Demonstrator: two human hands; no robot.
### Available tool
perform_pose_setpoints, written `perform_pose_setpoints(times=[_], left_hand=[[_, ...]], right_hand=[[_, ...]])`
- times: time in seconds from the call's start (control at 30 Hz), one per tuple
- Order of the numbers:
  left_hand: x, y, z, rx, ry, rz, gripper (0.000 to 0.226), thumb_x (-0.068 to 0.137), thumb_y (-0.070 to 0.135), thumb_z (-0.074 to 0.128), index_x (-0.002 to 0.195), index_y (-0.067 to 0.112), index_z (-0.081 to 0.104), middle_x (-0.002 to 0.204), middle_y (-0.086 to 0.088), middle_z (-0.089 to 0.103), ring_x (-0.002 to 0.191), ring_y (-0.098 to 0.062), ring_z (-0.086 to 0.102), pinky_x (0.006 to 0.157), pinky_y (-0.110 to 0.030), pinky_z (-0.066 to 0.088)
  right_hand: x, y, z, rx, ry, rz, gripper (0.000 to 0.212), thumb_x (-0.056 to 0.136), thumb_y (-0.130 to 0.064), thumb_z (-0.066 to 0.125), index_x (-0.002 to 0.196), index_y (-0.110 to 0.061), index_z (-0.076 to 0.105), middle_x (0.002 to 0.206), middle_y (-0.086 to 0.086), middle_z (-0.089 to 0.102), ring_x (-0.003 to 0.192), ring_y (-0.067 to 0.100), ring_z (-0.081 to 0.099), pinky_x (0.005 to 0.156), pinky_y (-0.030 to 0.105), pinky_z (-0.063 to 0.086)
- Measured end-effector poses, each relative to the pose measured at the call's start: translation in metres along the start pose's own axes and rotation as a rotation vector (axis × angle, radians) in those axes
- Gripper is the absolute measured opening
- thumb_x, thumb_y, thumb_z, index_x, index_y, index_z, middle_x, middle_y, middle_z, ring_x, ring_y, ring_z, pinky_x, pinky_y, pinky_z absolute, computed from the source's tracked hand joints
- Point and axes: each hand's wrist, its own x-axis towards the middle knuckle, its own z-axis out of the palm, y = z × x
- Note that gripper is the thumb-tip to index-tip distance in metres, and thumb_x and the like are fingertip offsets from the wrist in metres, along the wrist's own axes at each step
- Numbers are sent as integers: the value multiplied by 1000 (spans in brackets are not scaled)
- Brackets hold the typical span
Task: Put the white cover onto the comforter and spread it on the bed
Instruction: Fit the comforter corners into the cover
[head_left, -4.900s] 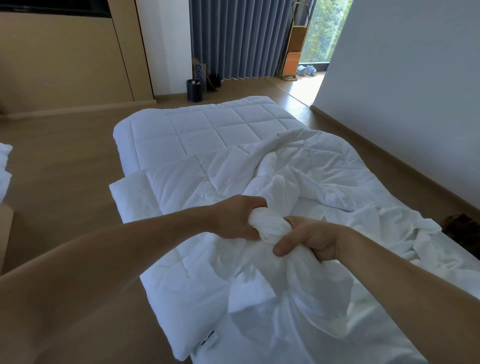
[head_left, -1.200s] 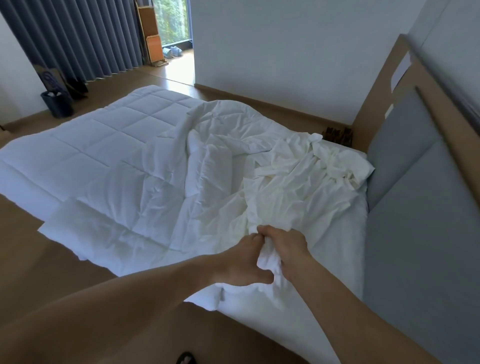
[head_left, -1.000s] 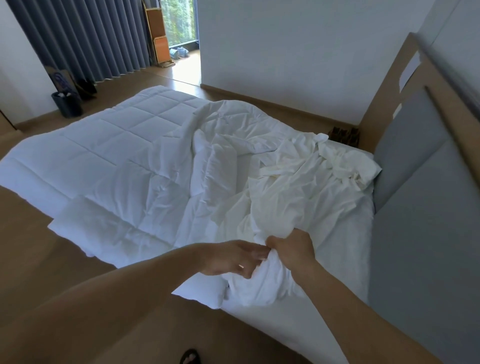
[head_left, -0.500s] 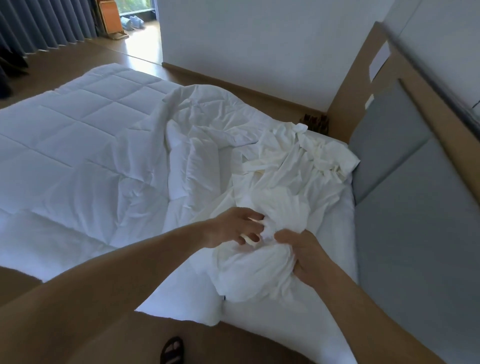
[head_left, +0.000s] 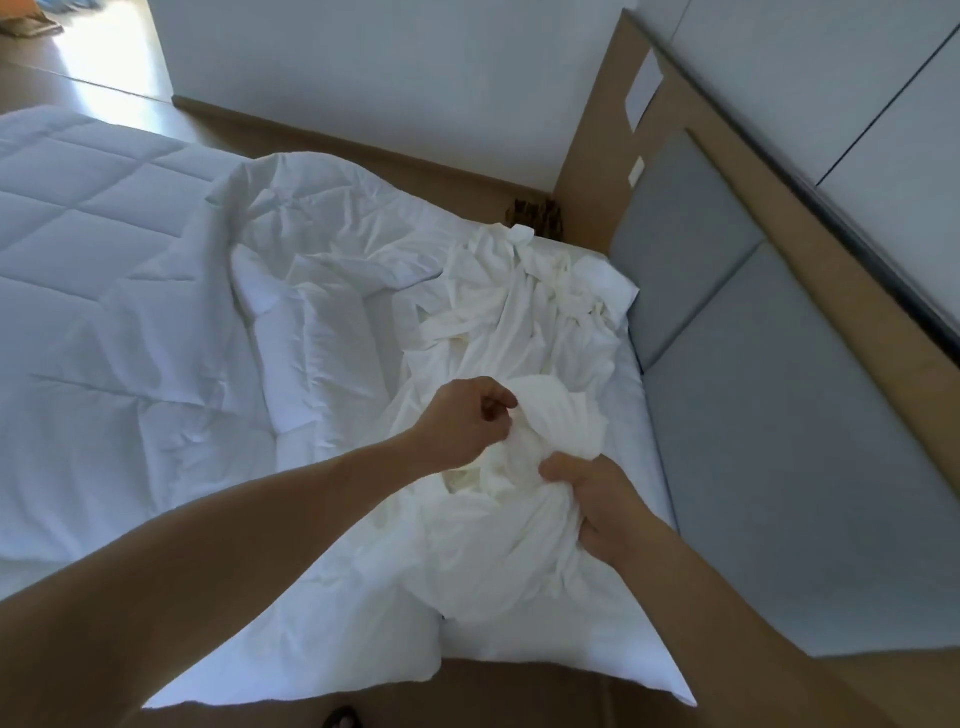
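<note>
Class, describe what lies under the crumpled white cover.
The comforter emerges from under the white cover leftward; whatever lies beneath the bunch gripped by left hand and right hand is covered.

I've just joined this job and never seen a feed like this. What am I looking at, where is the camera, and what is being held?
There is no machine here: a person is working with two bare hands. The single picture comes from a wide-angle camera on the person's head, looking forward and down, so both arms enter from the bottom. On the bed a quilted comforter lies spread toward the left. A crumpled cover is bunched near the grey headboard. The left hand and right hand are close together, each gripping gathered cover fabric near the bed's near edge. Most of the comforter shows uncovered.
</note>
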Motion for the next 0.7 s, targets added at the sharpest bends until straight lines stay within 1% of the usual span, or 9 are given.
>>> perform_pose_setpoints(times=[0.1,0.17,0.27,0.33,0.4,0.47,0.53,0.6,0.7], left_hand=[[5,-4,3,60,29,36,22,87,7,63,107,14,69,79,12,60,70,-2,57,61,-3,41],[6,-10,3,62,7,6,22,87,8,64,107,13,69,80,11,60,71,-1,56,60,-2,41],[-1,-24,-8,-19,-41,-60,21,86,8,63,105,16,67,83,6,62,71,-6,59,56,-7,43],[-7,-41,-21,-26,0,-118,22,87,10,62,107,17,65,88,3,63,74,-10,60,57,-12,46],[-14,-69,-33,50,77,-193,22,86,10,62,106,18,65,91,4,63,74,-9,59,56,-11,44],[-27,-101,-42,126,97,-266,19,85,10,62,102,17,65,89,4,62,73,-11,58,54,-11,43],[-46,-136,-43,223,44,-326,17,86,11,63,101,18,64,90,6,62,81,-13,60,60,-13,43],[-69,-172,-34,313,-54,-391,20,86,14,63,105,19,65,94,7,62,92,-15,61,72,-18,46],[-100,-214,-10,314,-165,-531,29,88,21,64,117,19,63,103,7,61,98,-15,61,85,-27,51]], right_hand=[[-1,-1,6,2,57,-11,33,79,6,63,111,-1,69,107,19,73,96,38,70,72,41,59],[-1,2,9,-8,95,-7,30,79,5,64,108,-2,70,104,17,74,94,36,70,71,39,59],[4,9,12,-27,132,6,27,80,3,68,107,-2,71,101,15,75,92,35,71,72,39,59],[11,14,13,-37,153,7,29,79,0,70,108,-3,71,103,14,75,94,35,70,75,40,58],[21,19,18,-44,156,6,33,79,-1,71,112,-3,70,107,13,73,96,34,69,75,39,57],[32,23,21,-60,168,-19,35,79,-2,72,114,-4,69,109,12,72,97,33,68,76,39,56],[42,27,21,-86,190,-72,39,79,-4,73,117,-5,68,112,11,71,101,32,68,84,42,56],[53,27,19,-111,214,-134,43,78,-5,75,120,-5,67,115,9,71,104,31,67,93,45,54],[70,29,23,-156,243,-204,47,79,-5,75,125,-5,64,115,5,68,106,27,64,96,40,52]])
